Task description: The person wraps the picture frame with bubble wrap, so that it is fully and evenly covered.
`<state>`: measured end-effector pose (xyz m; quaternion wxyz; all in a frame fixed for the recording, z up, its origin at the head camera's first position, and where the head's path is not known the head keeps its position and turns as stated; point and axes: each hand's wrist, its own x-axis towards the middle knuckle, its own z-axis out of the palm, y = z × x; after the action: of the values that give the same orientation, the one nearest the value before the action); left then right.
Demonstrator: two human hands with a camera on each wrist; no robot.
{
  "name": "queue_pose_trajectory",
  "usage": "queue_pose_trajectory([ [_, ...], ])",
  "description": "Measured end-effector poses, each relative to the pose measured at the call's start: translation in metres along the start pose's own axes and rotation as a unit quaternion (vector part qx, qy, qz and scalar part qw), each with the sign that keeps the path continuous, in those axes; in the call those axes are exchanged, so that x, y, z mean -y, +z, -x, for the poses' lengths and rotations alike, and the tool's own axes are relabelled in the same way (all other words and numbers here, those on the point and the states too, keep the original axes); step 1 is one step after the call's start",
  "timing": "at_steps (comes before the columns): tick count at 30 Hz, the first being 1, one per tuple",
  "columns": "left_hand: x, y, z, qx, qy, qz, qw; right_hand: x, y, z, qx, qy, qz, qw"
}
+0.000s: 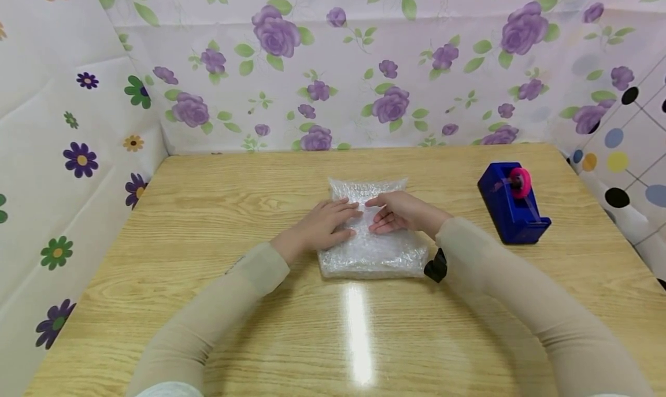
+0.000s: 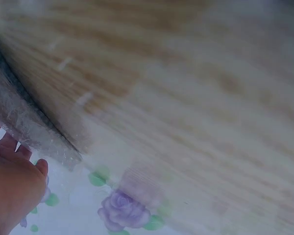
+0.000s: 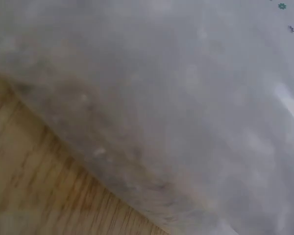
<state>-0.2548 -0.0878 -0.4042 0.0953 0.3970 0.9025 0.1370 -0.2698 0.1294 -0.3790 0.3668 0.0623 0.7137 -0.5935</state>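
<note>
A bubble-wrapped package (image 1: 374, 252) lies flat on the wooden table, its loose far end spread toward the back. My left hand (image 1: 333, 223) rests on the left part of the wrap with fingers spread; in the left wrist view that hand (image 2: 14, 181) shows beside the wrap's edge (image 2: 29, 115). Over the upper right part of the package is my right hand (image 1: 398, 212), fingers bent loosely and fingertips right at the plastic, nothing visible between them. Blurred bubble wrap (image 3: 152, 107) fills most of the right wrist view, and the right hand is out of that view.
A blue tape dispenser (image 1: 512, 212) with a pink-cored roll (image 1: 520, 183) stands on the table (image 1: 218, 195) at the right. Flowered cloth (image 1: 333, 67) hangs behind the table. A small black object (image 1: 436, 266) shows by my right wrist, near the package's corner.
</note>
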Motion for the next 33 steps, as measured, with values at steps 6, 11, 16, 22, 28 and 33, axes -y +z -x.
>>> queue_pose_trajectory([
  [6, 0.0, -0.001, 0.0, -0.003, 0.01, 0.012, 0.9999, -0.001, -0.002, -0.002, 0.01, -0.001, -0.005, 0.9999],
  [11, 0.001, 0.0, 0.0, 0.01, 0.029, -0.024, 0.9992, -0.002, -0.002, -0.001, 0.016, -0.007, -0.002, 0.9998],
  [16, -0.001, -0.002, 0.0, 0.028, 0.022, -0.036, 0.9987, 0.0, -0.001, 0.001, 0.011, 0.001, -0.003, 0.9999],
  [22, -0.002, -0.007, -0.001, 0.045, 0.013, -0.044, 0.998, 0.006, 0.0, 0.004, 0.002, 0.019, -0.013, 0.9997],
  [28, -0.001, -0.006, -0.003, 0.051, 0.017, -0.062, 0.9967, 0.009, -0.003, 0.006, 0.01, 0.024, 0.003, 0.9997],
  [33, -0.002, -0.006, -0.001, 0.055, 0.015, -0.06, 0.9966, 0.008, -0.007, 0.008, 0.003, 0.023, 0.11, 0.9937],
])
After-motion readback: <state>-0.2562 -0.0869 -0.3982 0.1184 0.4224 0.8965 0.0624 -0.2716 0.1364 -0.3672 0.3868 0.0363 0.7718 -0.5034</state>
